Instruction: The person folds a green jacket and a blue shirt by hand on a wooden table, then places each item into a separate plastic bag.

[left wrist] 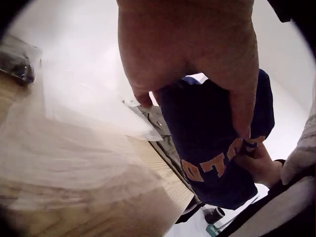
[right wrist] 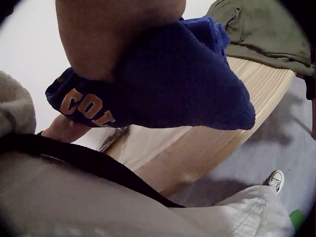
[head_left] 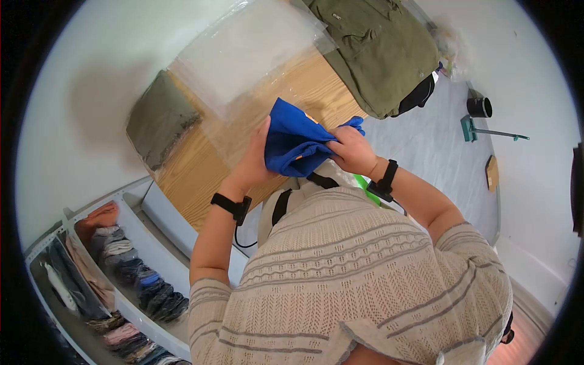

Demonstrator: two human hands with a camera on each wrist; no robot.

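A folded blue garment (head_left: 291, 137) with orange lettering is held up between both hands, close to the body over the table's near edge. My left hand (head_left: 250, 159) grips its left side, thumb on one face and fingers on the other in the left wrist view. On its right side my right hand (head_left: 354, 151) grips the cloth, with a bunched end of blue fabric sticking out beyond the knuckles. Part of the lettering, reading "COL", shows on the garment (right wrist: 148, 84) in the right wrist view; its inner folds are hidden.
A clear plastic bag (head_left: 225, 67) lies flat on the wooden table (head_left: 201, 182). A grey-green packaged bundle (head_left: 161, 118) sits at the left, and an olive-green backpack (head_left: 383, 55) at the far right edge. Below left stands an open drawer (head_left: 131, 243) of rolled clothes.
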